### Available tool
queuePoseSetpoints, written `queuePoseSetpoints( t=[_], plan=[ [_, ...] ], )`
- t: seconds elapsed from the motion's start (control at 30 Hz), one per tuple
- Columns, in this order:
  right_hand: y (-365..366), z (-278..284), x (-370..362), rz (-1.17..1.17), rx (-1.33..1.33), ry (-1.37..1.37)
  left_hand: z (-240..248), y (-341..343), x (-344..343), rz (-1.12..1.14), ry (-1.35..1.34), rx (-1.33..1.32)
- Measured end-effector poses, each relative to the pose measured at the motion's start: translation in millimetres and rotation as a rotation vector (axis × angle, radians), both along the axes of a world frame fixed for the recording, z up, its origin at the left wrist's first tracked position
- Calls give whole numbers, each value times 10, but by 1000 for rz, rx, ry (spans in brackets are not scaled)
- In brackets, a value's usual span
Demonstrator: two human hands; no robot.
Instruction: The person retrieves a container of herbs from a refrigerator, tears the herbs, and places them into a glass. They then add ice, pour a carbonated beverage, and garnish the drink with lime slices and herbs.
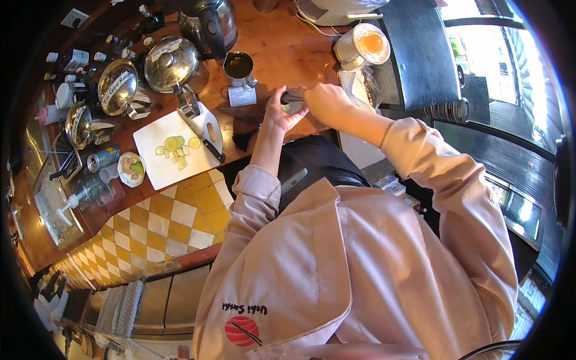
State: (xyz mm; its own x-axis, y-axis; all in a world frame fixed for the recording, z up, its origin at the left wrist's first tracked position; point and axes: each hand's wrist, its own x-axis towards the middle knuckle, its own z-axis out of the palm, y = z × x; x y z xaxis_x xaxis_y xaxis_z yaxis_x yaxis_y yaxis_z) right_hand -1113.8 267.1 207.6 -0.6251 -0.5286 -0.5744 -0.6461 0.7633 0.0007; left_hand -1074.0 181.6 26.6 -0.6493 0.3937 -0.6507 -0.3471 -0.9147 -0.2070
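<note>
At the counter's front edge, my left hand (278,117) curls round a small, clear-looking cup (294,108) with something dark at its top. My right hand (326,103) is closed in a fist right beside the cup's mouth; whatever its fingers grip there is hidden. Just beyond them stands a metal pitcher (239,63) of dark liquid, with a white paper label (242,96) in front of it. Left of my hands, a white cutting board (153,144) carries several pale green round slices (174,144) and a black-handled knife (212,150) lying along its right side.
Lidded metal pots (171,63) and a kettle (219,30) crowd the back left. A white bowl (131,169) with a green wedge, a can (103,158) and a pump bottle (84,192) line the left. A white tub (362,45) with orange contents stands at right.
</note>
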Motion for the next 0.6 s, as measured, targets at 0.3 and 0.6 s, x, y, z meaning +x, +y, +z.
queuePoseSetpoints(
  t=[0.3, 0.6],
  plan=[
    [-18, -570, 53, 50, -39, -33, -148, 0, 60, -13, 26, -7],
    [-62, -932, -181, -320, -35, -175, -76, 83, 9, 12, 49, 3]
  ],
)
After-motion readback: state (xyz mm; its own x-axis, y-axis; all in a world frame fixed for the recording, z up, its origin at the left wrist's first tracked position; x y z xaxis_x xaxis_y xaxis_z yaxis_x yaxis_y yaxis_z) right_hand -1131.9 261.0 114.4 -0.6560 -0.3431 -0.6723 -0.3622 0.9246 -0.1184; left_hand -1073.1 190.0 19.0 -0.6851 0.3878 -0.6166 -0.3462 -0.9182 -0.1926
